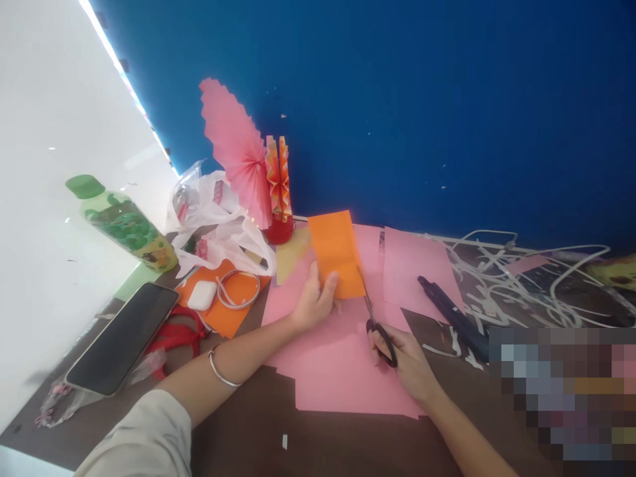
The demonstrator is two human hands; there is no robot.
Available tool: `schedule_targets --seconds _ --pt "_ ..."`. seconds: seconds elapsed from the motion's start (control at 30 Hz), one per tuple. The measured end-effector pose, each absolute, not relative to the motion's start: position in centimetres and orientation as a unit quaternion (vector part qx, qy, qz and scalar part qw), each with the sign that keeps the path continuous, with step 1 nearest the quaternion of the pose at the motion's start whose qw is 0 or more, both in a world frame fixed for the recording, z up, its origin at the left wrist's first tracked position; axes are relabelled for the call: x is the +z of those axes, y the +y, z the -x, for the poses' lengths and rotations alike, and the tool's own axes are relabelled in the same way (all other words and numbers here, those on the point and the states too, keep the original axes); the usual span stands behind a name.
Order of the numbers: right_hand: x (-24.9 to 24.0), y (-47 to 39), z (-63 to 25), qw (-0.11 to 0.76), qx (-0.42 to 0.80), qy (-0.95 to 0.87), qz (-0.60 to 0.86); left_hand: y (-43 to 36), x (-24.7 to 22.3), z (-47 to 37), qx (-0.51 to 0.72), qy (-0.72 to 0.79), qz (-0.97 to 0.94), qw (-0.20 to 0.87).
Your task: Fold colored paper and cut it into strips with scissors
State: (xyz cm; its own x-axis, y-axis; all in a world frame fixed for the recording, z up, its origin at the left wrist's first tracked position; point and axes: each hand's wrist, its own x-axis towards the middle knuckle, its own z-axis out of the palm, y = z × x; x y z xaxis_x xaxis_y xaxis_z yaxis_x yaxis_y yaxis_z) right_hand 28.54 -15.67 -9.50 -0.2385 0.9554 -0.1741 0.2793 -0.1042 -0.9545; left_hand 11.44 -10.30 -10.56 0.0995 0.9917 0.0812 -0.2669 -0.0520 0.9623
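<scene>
My left hand (pixel 315 298) grips an orange paper (pixel 334 245) by its lower left part, thumb in front, and holds it up over pink sheets (pixel 342 371). In my right hand (pixel 397 358) are black-handled scissors (pixel 382 341), my fingers in the loops. Their blades point up and meet the right edge of the orange paper. Whether the blades are parted is hard to tell. Pink paper lies beneath both hands on the dark table (pixel 238 424).
A green-capped bottle (pixel 124 222), a phone (pixel 124 338), a white case (pixel 202 295) and a plastic bag (pixel 213 205) stand or lie left. Folded pink paper (pixel 238 152) rises behind. On the right are a dark folded umbrella-like object (pixel 454 318), white cables and paper strips (pixel 501 285).
</scene>
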Motion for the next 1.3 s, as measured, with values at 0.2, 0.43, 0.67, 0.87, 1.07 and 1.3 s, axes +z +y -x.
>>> schedule_targets --seconds 0.2,0.43,0.67,0.87,1.07,1.3 --pt "-9.79 -15.66 -28.75 0.316 0.534 -0.581 0.527 -10.35 -10.29 -11.42 0.554 0.381 -0.472 0.571" --pt "-9.69 -15.70 -28.60 0.332 0.547 -0.570 0.516 -10.40 -10.57 -11.53 0.548 0.367 -0.482 0.577" --pt "-9.97 -15.59 -28.88 0.322 0.541 -0.577 0.520 -10.29 -10.92 -11.58 0.542 0.372 -0.482 0.580" --pt "-10.20 -15.62 -28.87 0.327 0.542 -0.579 0.513 -10.27 -11.01 -11.61 0.536 0.381 -0.484 0.577" --pt "-9.98 -15.65 -28.73 0.335 0.545 -0.574 0.512 -10.48 -10.74 -11.58 0.522 0.383 -0.488 0.585" --pt "-9.83 -15.55 -28.77 0.335 0.540 -0.574 0.516 -10.48 -10.73 -11.54 0.526 0.381 -0.489 0.582"
